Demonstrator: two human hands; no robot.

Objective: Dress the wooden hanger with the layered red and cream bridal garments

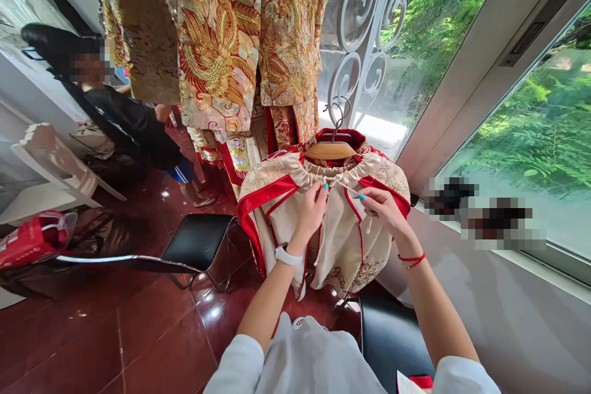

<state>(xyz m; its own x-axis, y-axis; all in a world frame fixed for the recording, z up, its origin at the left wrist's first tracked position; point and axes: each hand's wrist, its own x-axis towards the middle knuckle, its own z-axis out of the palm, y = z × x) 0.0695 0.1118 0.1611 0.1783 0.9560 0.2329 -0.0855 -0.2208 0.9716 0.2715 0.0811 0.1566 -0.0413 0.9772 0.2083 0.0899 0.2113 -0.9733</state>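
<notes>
A cream garment (339,240) with red trim and a gathered neckline hangs in front of me on a wooden hanger (330,151), over a red-collared embroidered piece. At its neck my left hand (310,214) pinches a thin pale drawstring (344,186) close to the gathers. To the right, the string runs taut into the fingertips of my right hand (382,209), which are also closed in a pinch. Below the fingers, loose string ends dangle against the cloth. The fingers partly hide the string's middle.
Gold embroidered robes (217,43) hang behind. Black chairs (198,241) stand at left and below right. Another person (129,123) bends near a white chair (60,172). A red bag (34,237) lies at far left. The window frame (466,80) borders the right.
</notes>
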